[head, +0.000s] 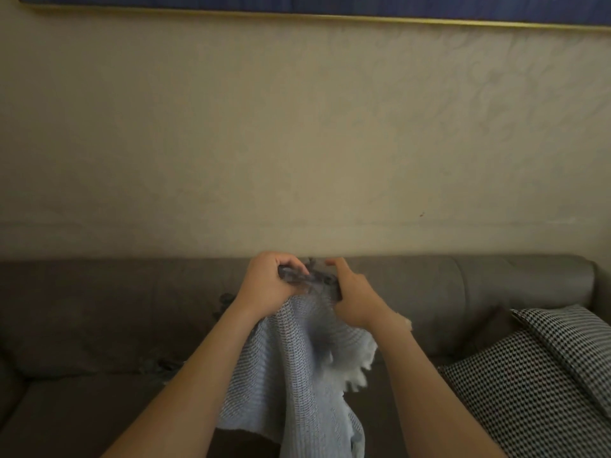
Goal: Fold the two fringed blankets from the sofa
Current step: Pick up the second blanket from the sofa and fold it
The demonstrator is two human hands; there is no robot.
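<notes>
Up in front of the grey-brown upholstered sofa (99, 309), both hands are raised together, gathering the top edge of a pale blue waffle-knit blanket with fringed ends (297, 365). The left hand (269, 285) is clenched around a bunched, darker-looking part of the edge, its fingers curled over the top. The right hand (352, 297) grips the same gathered edge just beside it, thumb and forefinger pinching the cloth while the other fingers close beneath. The two hands are nearly touching. From them the blanket hangs down between the forearms in loose vertical folds, with a ragged pale fringe showing on its right side, below the right wrist. A dark fringed piece of cloth (165, 365) lies on the sofa seat behind the left forearm; what it belongs to cannot be told. On the right of the sofa rest two black-and-white houndstooth cushions (529, 385), one leaning on the other. Behind the sofa stands a cream textured wall (297, 127), with the gold-edged lower frame of a blue picture (297, 3) along the top.
</notes>
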